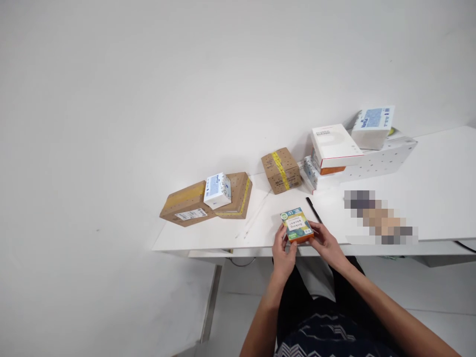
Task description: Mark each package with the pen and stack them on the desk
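Note:
Near the front edge of the white table, a small green, yellow and orange printed box is held between my two hands. My left hand grips its left side, with the thumb at the near edge. On the other side, my right hand is closed on the right end of the box. Just beyond my right hand lies a black pen, touched by neither hand. The underside of the box is hidden, so I cannot tell whether it rests on the table.
A taped cardboard box stands behind. Leftward, a tissue pack sits on cardboard boxes. At the back right, a white power bank box tops a stack beside another tissue pack. A blurred patch covers something at right.

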`<state>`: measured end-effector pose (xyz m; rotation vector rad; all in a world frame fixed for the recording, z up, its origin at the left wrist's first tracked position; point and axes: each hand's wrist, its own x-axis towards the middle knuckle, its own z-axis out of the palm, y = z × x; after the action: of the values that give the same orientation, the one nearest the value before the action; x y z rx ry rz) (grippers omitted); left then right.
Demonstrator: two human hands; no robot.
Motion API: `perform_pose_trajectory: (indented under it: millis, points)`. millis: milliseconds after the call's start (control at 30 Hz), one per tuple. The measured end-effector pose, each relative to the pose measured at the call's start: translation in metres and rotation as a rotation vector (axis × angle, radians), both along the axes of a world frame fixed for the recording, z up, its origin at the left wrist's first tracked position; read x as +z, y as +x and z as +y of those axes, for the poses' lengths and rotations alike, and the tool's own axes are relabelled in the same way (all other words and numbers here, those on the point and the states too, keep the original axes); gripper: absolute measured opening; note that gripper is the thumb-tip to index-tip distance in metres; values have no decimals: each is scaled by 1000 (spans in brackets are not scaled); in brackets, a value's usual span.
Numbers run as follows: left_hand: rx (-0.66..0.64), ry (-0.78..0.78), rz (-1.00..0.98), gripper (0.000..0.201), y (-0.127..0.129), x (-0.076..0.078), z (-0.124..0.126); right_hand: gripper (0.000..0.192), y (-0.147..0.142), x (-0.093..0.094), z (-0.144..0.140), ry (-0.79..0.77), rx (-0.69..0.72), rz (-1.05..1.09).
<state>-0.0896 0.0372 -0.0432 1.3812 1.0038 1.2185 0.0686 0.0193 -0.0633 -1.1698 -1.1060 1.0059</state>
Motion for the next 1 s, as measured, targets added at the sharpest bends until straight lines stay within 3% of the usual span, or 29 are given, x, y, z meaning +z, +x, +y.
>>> perform_pose_trajectory:
  millis: [167, 300, 533, 700, 833, 1000]
  points:
    - [25, 39, 87, 45, -4, -4, -2, 50, 2, 1, -3, 51, -32, -178]
    - [36, 143, 212, 34, -7, -2, 1, 38, 6, 8, -2, 116, -18, -424]
    - [24, 254, 359, 32, -11, -7, 3, 36, 8, 8, -3, 120, -10, -505]
    - [-39, 323, 455, 28, -20, 12, 23, 38, 9, 14, 2, 120, -7, -532]
    - [-155, 269, 430, 18, -23, 29, 48, 38, 1, 18, 7, 100, -140, -618]
    - [-82, 251, 367, 23, -21, 25, 64, 41, -8, 14, 6, 110, -156, -605]
